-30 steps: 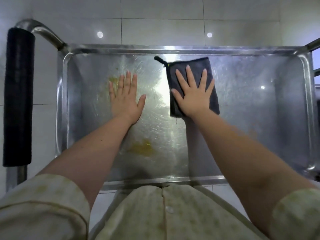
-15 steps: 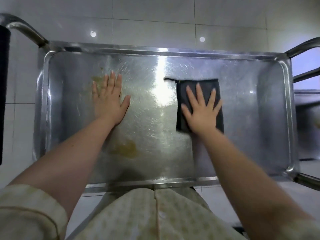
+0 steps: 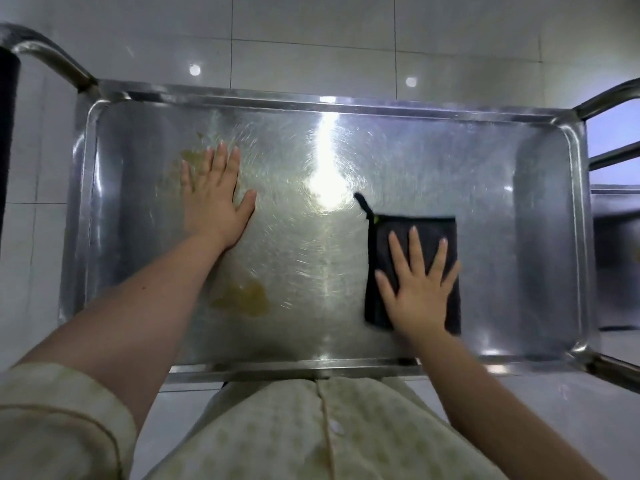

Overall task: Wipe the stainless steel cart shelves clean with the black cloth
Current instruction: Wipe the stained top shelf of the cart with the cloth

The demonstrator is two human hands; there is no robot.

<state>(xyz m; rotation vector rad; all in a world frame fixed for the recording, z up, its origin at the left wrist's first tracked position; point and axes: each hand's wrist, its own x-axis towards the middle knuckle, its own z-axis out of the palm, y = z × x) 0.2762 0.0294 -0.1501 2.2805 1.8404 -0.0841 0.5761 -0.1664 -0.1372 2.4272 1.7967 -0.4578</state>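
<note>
The top shelf of the stainless steel cart (image 3: 502,188) fills the view, a shallow tray with a raised rim. The black cloth (image 3: 382,237), folded into a rectangle with a small loop at its far left corner, lies on the right half of the shelf near the front edge. My right hand (image 3: 419,292) presses flat on the cloth with its fingers spread. My left hand (image 3: 213,199) rests flat on the bare steel at the left, fingers apart and holding nothing. A yellow smear (image 3: 242,297) sits near my left forearm, and a fainter yellow stain (image 3: 190,155) lies by my left fingertips.
A black foam-covered cart handle (image 3: 7,133) runs along the far left on a steel tube (image 3: 52,57). Steel side rails (image 3: 613,154) and a dark lower surface (image 3: 616,254) show at the right. White tiled floor (image 3: 311,36) surrounds the cart.
My right hand has dragged the black cloth from the far middle of the shelf toward the near right. My left hand has stayed flat in place.
</note>
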